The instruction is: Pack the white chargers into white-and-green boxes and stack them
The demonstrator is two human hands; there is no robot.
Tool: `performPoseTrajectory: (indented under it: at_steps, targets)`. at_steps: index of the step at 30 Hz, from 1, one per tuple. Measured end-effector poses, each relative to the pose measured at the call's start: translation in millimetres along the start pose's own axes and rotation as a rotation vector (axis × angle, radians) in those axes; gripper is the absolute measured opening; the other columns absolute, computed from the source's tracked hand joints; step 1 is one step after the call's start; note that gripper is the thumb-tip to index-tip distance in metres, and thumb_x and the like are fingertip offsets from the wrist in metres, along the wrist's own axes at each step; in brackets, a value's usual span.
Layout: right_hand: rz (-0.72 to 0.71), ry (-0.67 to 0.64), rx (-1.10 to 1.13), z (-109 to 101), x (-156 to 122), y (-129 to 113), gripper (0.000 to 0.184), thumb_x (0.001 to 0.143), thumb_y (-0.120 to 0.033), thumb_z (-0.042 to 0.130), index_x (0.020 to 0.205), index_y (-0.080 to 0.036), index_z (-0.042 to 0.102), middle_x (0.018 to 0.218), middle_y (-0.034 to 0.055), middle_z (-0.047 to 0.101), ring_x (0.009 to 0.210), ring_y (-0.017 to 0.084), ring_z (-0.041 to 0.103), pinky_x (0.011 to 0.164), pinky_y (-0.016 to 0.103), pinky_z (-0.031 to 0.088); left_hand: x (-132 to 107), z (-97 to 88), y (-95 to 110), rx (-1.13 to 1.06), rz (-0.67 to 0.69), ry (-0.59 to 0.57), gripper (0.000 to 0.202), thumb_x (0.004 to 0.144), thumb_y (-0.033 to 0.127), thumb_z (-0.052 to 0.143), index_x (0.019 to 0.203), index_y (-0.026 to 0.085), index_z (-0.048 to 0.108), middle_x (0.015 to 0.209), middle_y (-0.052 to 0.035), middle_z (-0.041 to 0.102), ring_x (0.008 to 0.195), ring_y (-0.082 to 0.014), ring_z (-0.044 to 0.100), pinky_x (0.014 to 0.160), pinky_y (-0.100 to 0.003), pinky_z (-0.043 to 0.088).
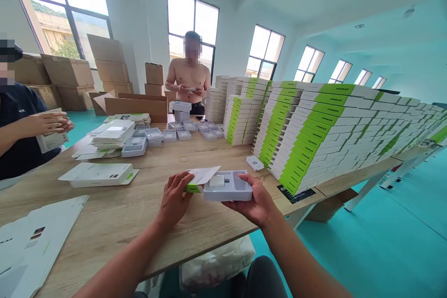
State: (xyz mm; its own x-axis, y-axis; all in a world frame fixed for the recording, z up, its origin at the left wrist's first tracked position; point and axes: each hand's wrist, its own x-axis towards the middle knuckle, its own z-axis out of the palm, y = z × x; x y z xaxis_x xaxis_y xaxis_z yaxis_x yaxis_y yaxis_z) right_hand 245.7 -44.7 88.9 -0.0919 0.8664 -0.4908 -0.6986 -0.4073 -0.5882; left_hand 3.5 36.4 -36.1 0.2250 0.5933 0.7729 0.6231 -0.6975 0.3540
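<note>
My right hand (256, 200) grips the right end of a grey plastic tray (228, 192), which has a small white block in one compartment. Wrapped around a white-and-green carton (194, 188), my left hand (175, 199) keeps it low over the table. The carton's raised flap leans toward the tray, and the tray's left end meets the carton's open side. How far the tray is inside cannot be seen. To the left lies another white carton (99, 174) with its end flap out.
Tall stacks of white-and-green boxes (314, 135) line the right side. Flat cartons (38, 242) lie at near left. Grey trays (153, 135) and a carton pile (113, 135) sit farther back. Two people work across and to the left. A white card (254, 163) lies by the stacks.
</note>
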Motion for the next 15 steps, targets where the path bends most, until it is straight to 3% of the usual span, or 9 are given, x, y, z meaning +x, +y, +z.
performPoseTrajectory:
  at_steps: [6,15]
  targets:
    - [-0.080,-0.004,0.138,4,6,3,0.025,0.094,-0.020,0.050,0.117,-0.014,0.059,0.092,0.0099,0.077,0.081,0.025,0.075,0.076,0.041,0.062,-1,0.7,-2,0.010,-0.009,-0.021,0.042,0.091,0.019,0.056,0.132,0.027,0.057,0.128,-0.0096,0.063,0.120,-0.0300,0.053,0.100,-0.049,0.047]
    - [-0.056,0.023,0.137,-4,9,-8,0.023,0.099,-0.025,0.047,0.113,-0.013,0.060,0.082,0.0076,0.075,0.076,0.025,0.074,0.070,0.039,0.062,0,-3.1,-1,0.022,0.071,-0.061,0.040,0.093,0.019,0.052,0.133,0.027,0.053,0.129,-0.0090,0.066,0.118,-0.0265,0.060,0.100,-0.044,0.046]
